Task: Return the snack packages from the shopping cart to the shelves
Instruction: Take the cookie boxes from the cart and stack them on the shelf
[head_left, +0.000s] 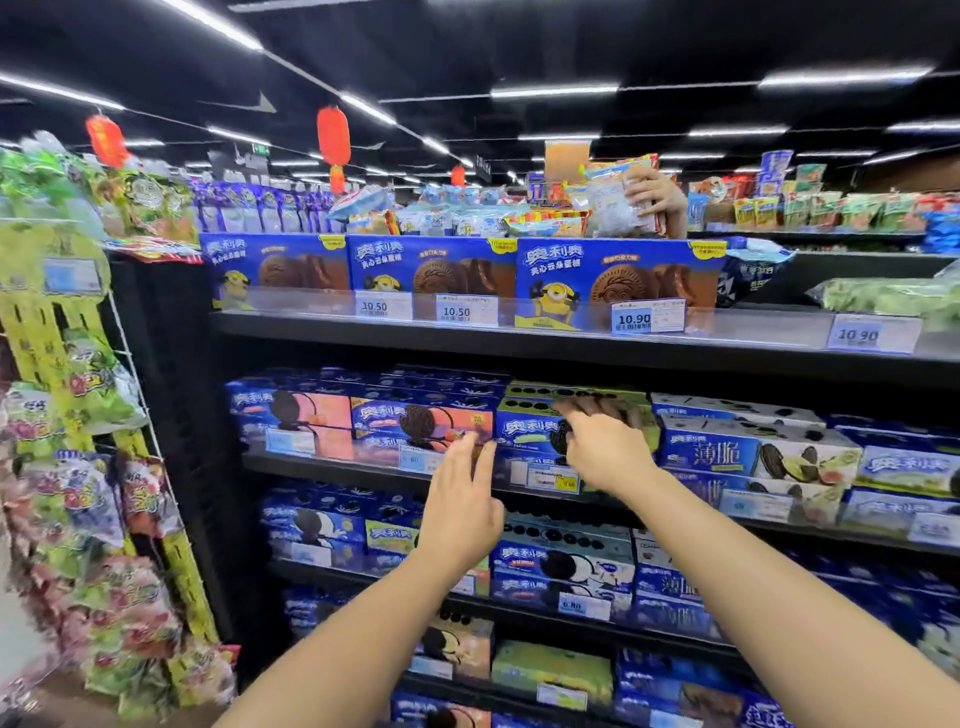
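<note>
The right hand (605, 452) was on a green-topped cookie box (530, 428), which sat in the front row of the second shelf (332, 465), at about 4 o'clock from the middle of the view. The fingers were draped over the box's top edge. It seemed to be grasping the box while seating it, though motion blur smeared the fingertips. The left hand (462, 509) hovered at 8 o'clock from the box, released and flat. Its straight fingers pointed toward 12 o'clock near the shelf lip and held nothing.

By that reading, this box was nearly home among matching boxes and needed only squaring up and letting go. The shopping cart was out of view, so how many packages were still to be returned could not be judged. At 1 o'clock, on the top shelf, another person's hand (652, 200) gripped a pale packet (610, 210).
</note>
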